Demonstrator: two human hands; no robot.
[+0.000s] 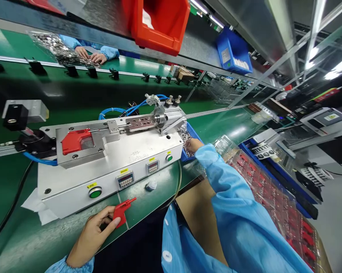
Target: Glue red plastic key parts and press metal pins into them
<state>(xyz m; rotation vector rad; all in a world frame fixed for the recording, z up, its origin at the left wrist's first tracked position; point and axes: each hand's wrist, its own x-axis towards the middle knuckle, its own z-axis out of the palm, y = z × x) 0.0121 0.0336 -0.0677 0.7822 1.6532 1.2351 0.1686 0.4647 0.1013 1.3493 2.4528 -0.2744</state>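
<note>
The left hand (92,235) rests at the near edge of the green desk (22,242), thumb and forefinger closed on a small red plastic part (122,212) that lies just in front of the grey press machine (111,159). A matching red part (74,141) sits in the fixture on top of that machine, towards its left end. The right hand (194,145) reaches far across to the blue bin of small metal pieces (188,138) just right of the machine; its fingers are down among the pieces, and whether they grip any cannot be told. Right of the blue sleeve (233,212) lies a clear tray of red parts (273,197). At the far left, another person's hands (91,55) rest by a pile of metal parts (59,49).
</note>
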